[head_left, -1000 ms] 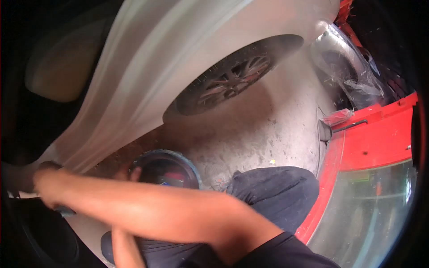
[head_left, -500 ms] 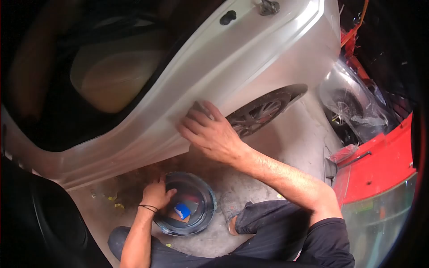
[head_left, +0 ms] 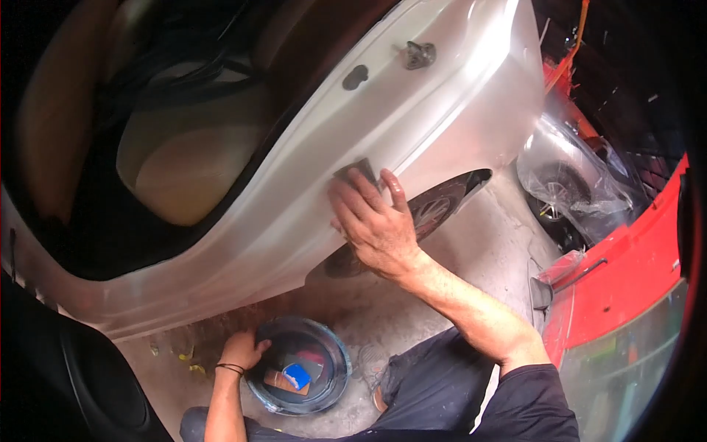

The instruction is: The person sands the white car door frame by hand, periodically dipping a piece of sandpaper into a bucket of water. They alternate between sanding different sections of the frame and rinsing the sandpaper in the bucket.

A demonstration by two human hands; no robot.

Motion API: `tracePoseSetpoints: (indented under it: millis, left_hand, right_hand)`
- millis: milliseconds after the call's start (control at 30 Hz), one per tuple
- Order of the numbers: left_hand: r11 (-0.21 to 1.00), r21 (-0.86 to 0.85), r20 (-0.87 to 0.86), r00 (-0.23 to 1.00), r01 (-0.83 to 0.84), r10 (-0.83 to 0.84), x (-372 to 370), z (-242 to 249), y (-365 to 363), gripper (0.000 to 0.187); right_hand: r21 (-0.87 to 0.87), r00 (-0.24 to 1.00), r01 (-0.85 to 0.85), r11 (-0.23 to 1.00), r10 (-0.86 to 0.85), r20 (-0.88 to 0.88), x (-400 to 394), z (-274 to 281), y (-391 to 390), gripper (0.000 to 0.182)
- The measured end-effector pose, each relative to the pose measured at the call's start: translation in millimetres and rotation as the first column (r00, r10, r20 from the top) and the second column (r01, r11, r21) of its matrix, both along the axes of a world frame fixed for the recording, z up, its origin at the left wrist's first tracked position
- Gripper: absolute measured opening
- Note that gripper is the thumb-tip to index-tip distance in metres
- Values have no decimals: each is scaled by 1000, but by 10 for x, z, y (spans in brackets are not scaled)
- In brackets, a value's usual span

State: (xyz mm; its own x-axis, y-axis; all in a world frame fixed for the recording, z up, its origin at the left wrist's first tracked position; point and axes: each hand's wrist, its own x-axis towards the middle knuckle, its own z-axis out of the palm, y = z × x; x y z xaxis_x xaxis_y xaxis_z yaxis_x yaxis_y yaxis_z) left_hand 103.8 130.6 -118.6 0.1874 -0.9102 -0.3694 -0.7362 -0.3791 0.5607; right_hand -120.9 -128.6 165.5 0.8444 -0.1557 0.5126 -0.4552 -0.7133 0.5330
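My right hand (head_left: 375,228) presses a dark grey piece of sandpaper (head_left: 362,174) flat against the pale silver car body (head_left: 294,214), on the sill just ahead of the rear wheel arch. Its fingers lie over the sheet, with one edge showing beyond them. Lower down, my left hand (head_left: 244,349) rests at the rim of a dark round basin (head_left: 340,368) on the floor, thumb toward the inside; its fingertips are partly hidden. Inside the basin lie a blue and white block (head_left: 297,376) and a brownish flat piece (head_left: 277,381).
The open doorway shows a beige seat (head_left: 199,162). A door latch striker (head_left: 418,56) sticks out of the body above my right hand. Behind are a rear wheel (head_left: 434,214), a plastic-covered grey car (head_left: 567,169) and a red panel (head_left: 618,272). A black door panel (head_left: 96,361) stands at lower left.
My right hand has slid up and to the right along the sill with the sandpaper. My left hand stays by the basin rim. The whole view has shifted slightly.
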Motion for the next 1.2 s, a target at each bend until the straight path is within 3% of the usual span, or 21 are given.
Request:
tracePoseSetpoints:
  millis: [67,133,200,233,267,300,333,400,433,467,533,567,667,767,800,867,900,933,1000,1067,1200]
  left_hand:
    - [978,-204,-57,997,44,-57,57,-204,-91,67]
    - [985,-149,-15,996,82,-85,73,-305,-243,65]
    - [991,-30,51,990,132,-130,12,-240,-250,63]
    - [990,16,86,986,143,-144,-63,-79,-368,62]
    - [978,111,100,977,175,-186,-136,53,-480,61]
    - [971,-134,166,970,200,-177,-206,-53,-515,64]
    - [975,-129,72,982,183,-175,-321,226,-594,59]
    - [986,-66,5,988,152,-152,-384,334,-720,57]
    - [941,-251,142,970,226,-195,-393,206,-713,57]
    - [859,-401,273,937,318,-219,-407,103,-623,57]
    - [898,-416,-46,983,143,-177,-283,-18,-445,53]
    - [927,-362,-41,991,101,-124,-277,146,-329,49]
    - [987,-151,7,999,52,-51,-343,588,-50,48]
    - [960,-277,-93,993,43,-71,-603,837,183,41]
    - [958,-268,-224,960,105,-168,-757,998,203,40]
    - [924,-335,-433,841,184,-325,-1279,1082,308,47]
    - [934,-228,-598,718,275,-357,-1526,1367,327,54]
    - [867,-340,-666,557,366,-496,-1786,1380,365,60]
    - [842,-436,-823,239,318,-516,-2213,1577,524,62]
    - [849,-475,-798,292,232,-527,-2415,1612,646,59]
    - [917,-398,-485,841,33,-240,-2635,1105,852,56]
  right_hand:
    - [20,996,-68,997,69,-59,-181,322,-225,44]
    - [-243,994,111,964,-111,16,-431,1015,-510,29]
    - [-58,979,160,985,-152,133,-601,1819,-821,23]
    - [-323,984,86,942,-29,178,-600,1824,-925,18]
    - [-330,976,83,940,-9,219,-518,1719,-868,19]
    - [-138,971,157,978,-127,202,-430,1495,-766,21]
    - [59,957,232,971,-239,162,-335,1170,-591,23]
    - [-81,987,128,988,-119,107,-35,83,-130,41]
    - [39,996,22,999,-26,85,96,-306,15,52]
    - [2,998,48,999,-48,48,164,-364,106,53]
    - [108,998,-54,993,52,19,-15,-101,-104,52]
    - [43,998,-41,998,43,-38,-167,98,-231,47]
    - [-75,992,103,992,-96,87,-441,857,-542,47]
    - [-114,975,131,985,-107,192,-294,770,-397,46]
    - [-29,965,193,981,-184,187,-161,510,-249,46]
    - [-1,993,7,1000,-7,118,113,-245,-38,43]
    - [88,987,-159,983,155,49,242,-663,56,41]
    - [195,950,-302,933,311,-17,290,-938,146,40]
    - [232,940,-324,917,340,-29,286,-883,88,39]
    - [222,945,-282,933,311,-106,208,-467,-6,37]
    - [-31,997,-61,998,60,-40,-30,357,-78,32]
